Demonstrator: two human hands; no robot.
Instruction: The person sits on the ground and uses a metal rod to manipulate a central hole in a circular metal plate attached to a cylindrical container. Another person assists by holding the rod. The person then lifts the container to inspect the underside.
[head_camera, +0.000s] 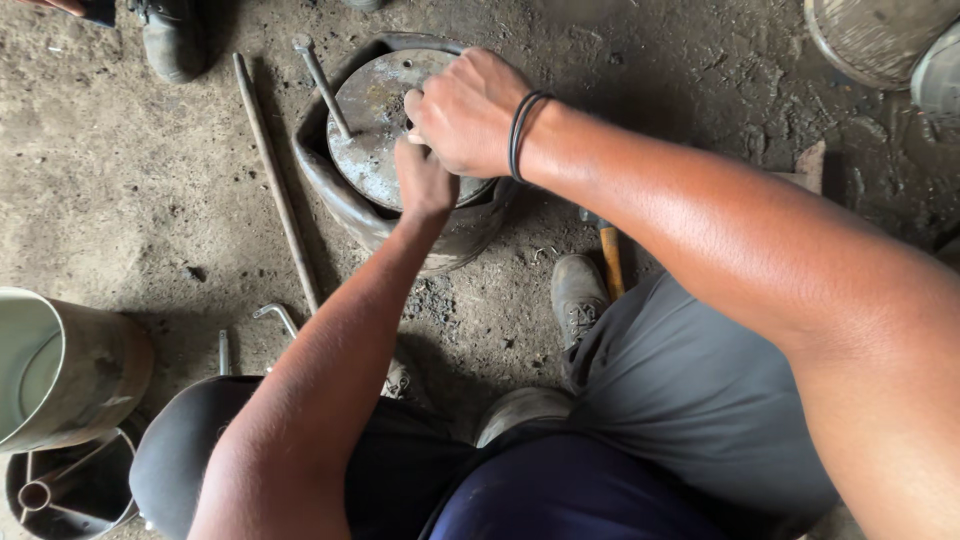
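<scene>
Gripping something small (hidden by fingers), both hands, left (425, 180) and right (465, 112), close together over the round metal plate (375, 120) on the far drum (340, 195); a slip may pinch fingers against its rim.

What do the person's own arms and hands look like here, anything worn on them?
Both arms are bare, with no sleeves showing and no gloves. The right hand has thin black bands looped around its wrist. The left hand wears nothing visible.
</scene>
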